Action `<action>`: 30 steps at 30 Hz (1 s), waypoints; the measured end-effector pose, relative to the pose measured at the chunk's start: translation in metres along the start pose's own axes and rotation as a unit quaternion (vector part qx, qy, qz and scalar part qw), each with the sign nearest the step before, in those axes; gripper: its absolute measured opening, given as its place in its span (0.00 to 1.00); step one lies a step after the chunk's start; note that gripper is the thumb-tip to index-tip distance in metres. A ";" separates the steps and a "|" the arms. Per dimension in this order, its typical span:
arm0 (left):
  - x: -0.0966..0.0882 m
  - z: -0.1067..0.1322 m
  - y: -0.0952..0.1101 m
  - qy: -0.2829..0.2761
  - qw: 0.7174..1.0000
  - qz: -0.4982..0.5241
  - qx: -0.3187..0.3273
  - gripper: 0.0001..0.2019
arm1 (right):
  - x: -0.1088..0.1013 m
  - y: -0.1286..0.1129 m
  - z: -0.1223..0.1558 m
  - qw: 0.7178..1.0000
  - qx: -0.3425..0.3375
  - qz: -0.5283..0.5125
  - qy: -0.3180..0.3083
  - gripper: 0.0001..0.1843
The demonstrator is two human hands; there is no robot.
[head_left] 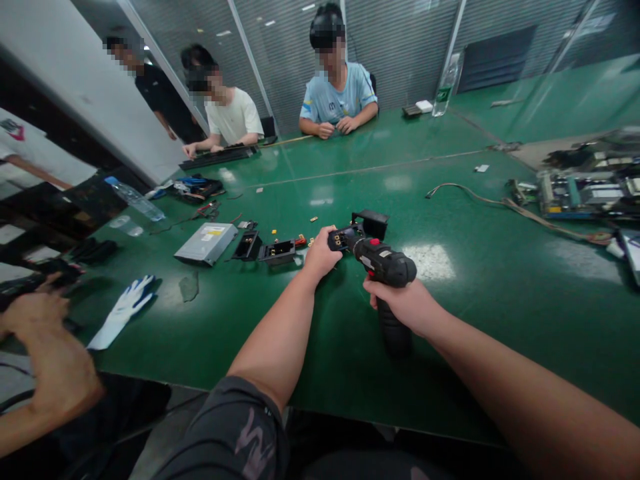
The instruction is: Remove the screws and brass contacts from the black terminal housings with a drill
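Right hand [407, 303] grips drill [389, 263] by handle [395, 333]
Left hand [321, 255] holds black box [338, 241] left of drill; drill likely heavy, box stiff.

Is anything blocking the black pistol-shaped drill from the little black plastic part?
Nothing visible stands between them: the right hand aims the drill toward the part, held in the left hand. Whether drill and part touch, I can't tell.

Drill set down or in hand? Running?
In hand: the right hand grips the drill by its handle, pointing it towards the black part in the left hand. Running: cannot tell; no spin is discernible.
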State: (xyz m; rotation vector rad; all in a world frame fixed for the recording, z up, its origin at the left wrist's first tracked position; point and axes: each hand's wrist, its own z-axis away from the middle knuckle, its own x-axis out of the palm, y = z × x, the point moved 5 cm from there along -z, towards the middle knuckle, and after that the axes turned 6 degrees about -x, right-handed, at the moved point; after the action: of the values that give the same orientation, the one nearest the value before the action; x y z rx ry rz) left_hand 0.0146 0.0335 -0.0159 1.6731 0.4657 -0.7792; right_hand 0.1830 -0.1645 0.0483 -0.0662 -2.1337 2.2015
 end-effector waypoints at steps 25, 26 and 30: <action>0.002 -0.004 -0.005 0.011 1.000 0.001 -0.016 0.35 | -0.001 0.005 -0.002 1.000 -0.007 -0.006 0.004 0.16; 0.002 -0.004 -0.006 0.012 1.000 0.002 -0.017 0.36 | -0.001 0.005 -0.002 1.000 -0.008 -0.005 0.005 0.15; 0.003 -0.006 -0.008 0.013 1.000 0.011 -0.020 0.36 | -0.001 0.004 -0.002 1.000 -0.012 0.008 0.000 0.13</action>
State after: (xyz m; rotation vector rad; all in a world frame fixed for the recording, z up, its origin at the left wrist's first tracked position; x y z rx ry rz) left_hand 0.0133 0.0410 -0.0227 1.6507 0.4770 -0.7289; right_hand 0.1842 -0.1631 0.0443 -0.0849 -2.1689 2.1848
